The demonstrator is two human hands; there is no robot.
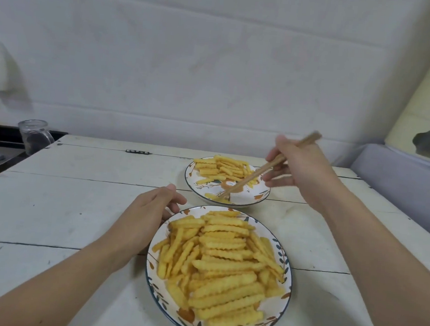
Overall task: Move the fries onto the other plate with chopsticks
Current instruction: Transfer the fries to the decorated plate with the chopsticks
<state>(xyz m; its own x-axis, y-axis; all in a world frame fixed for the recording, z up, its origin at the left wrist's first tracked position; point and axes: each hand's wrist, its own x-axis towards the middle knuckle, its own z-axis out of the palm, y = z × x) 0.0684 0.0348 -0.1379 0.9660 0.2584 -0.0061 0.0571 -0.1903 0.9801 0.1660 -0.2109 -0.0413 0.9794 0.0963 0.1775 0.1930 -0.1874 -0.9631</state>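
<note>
The right hand point(299, 167) grips the chopsticks point(259, 171), tips on a fry point(216, 197) at the far plate point(260, 196) front. Part the tips gently so it drops flat. The left hand point(150, 214), loosely curled and holding nothing, steadies the near plate point(285, 284), heaped with fries point(221, 263).

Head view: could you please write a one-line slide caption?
Right hand lowers chopsticks with a fry onto the far plate; left hand steadies the near plate.

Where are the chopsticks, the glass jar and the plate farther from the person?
chopsticks point(264, 170): head view, mid-shaft just below the hand.
glass jar point(34, 135): head view, middle of its clear side wall.
far plate point(247, 200): head view, bare white patch near its front rim.
</note>
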